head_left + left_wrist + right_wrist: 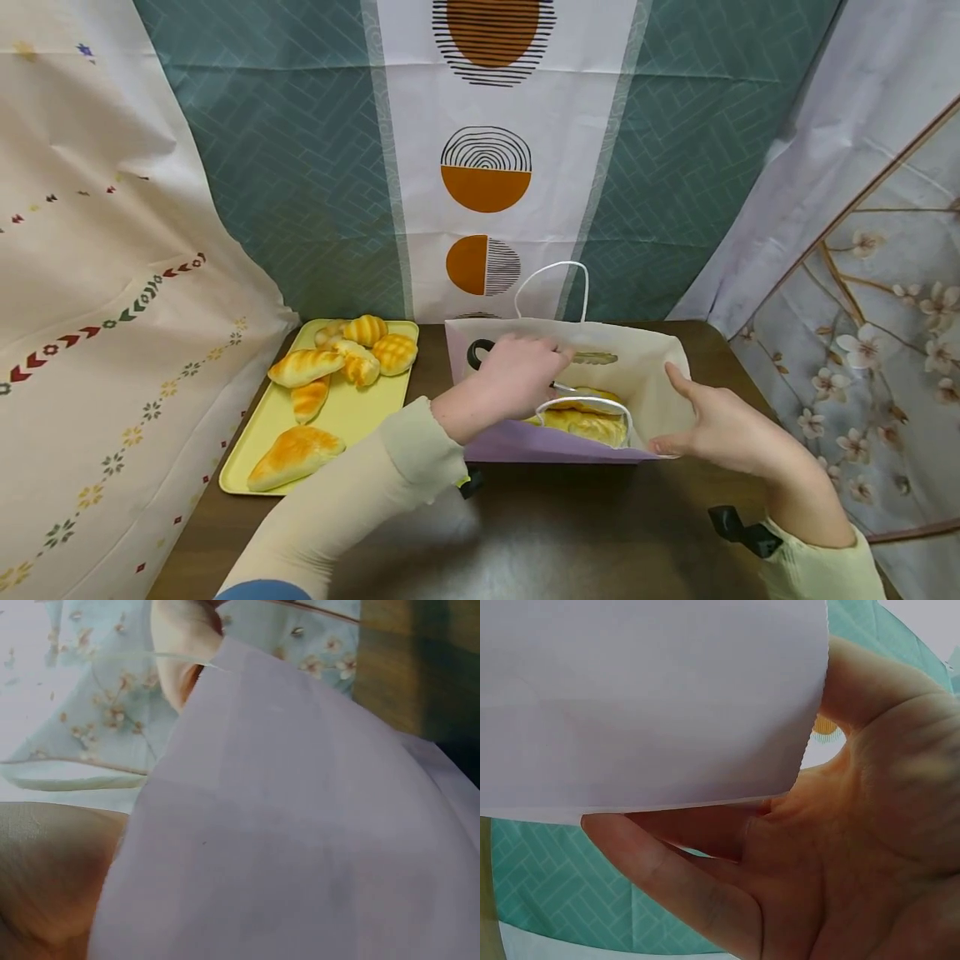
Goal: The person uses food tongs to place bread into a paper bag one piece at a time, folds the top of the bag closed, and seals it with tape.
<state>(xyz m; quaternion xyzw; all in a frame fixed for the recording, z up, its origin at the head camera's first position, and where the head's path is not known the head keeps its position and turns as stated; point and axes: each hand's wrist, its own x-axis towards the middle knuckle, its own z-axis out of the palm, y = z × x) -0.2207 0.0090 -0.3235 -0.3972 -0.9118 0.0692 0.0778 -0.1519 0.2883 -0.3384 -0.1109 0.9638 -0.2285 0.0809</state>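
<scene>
A paper bag (551, 447), lilac outside and cream inside, stands on the table with its mouth toward me. My left hand (517, 379) reaches over its front edge and grips tongs (480, 353) by a black loop handle; much of them is hidden. Golden pastries (585, 427) lie inside the bag. At the bag's right side, my right hand (716, 425) has thumb and fingers spread against the rim. The right wrist view shows a bag corner (652, 705) between its thumb and fingers. Lilac paper (285, 810) fills most of the left wrist view.
To the left, a yellow tray (371, 421) bears several bread pieces, including a large triangular bun (295, 457) near the front. White handles (551, 265) rise from the bag's back and front edges. Patterned cloths (300, 150) surround the brown table (555, 525).
</scene>
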